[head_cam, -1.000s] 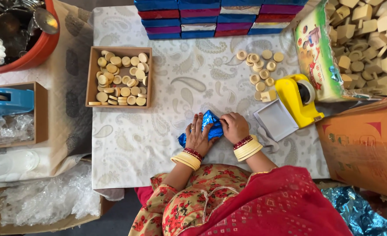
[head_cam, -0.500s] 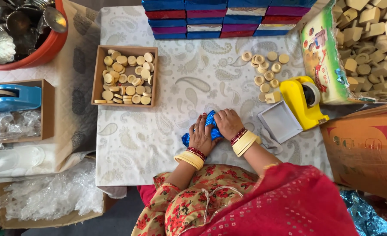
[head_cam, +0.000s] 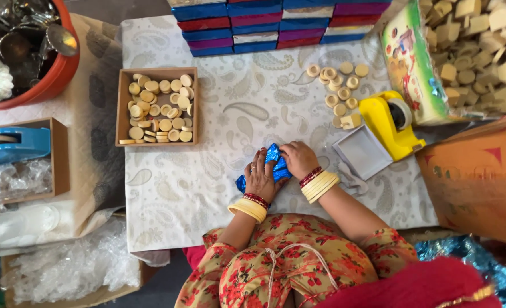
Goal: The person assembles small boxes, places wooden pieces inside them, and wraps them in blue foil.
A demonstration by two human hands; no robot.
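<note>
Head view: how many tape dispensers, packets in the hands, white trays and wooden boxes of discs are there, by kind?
Tape dispensers: 2, the yellow tape dispenser and the blue tape dispenser
Blue foil packet: 1, under left hand and right hand
White square tray: 1
Wooden box of discs: 1
Total: 5

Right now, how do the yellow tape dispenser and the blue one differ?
The yellow tape dispenser stands out on the patterned cloth near the right hand; the blue tape dispenser lies in a brown box far beyond the left hand. The yellow one's roll is visible; the blue one's is not clear. Neither is touched.
</note>
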